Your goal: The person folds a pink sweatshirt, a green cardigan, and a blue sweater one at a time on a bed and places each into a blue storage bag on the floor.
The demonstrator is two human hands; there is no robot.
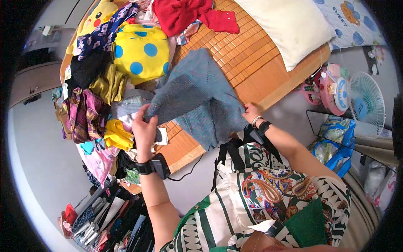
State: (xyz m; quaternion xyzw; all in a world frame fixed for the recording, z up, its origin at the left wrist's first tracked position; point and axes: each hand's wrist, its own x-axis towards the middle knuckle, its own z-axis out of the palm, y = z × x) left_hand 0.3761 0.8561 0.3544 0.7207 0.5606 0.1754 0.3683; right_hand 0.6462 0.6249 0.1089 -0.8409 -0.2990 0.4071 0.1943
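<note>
A blue-grey knitted sweater [210, 101] lies spread and partly folded across the near edge of the bed. My left hand [145, 128] is closed with thumb and fingers on one end of the sweater, at its left side. At the opposite side, my right hand [251, 113] pinches the sweater's edge close to the bed's front rim. The lower part of the knit hangs over that rim towards my body. Just beside my left hand are a yellow cloth [119, 135] and a small white piece with a dark patch [162, 136].
Piled clothes cover the bed's left side, with a yellow blue-dotted bundle [142, 52] and a red garment [182, 17]. A white pillow [289, 29] lies on the slatted bamboo mat [239, 54]. A fan [367, 105] and blue bags [336, 143] stand right; clothes [111, 218] fill the lower left.
</note>
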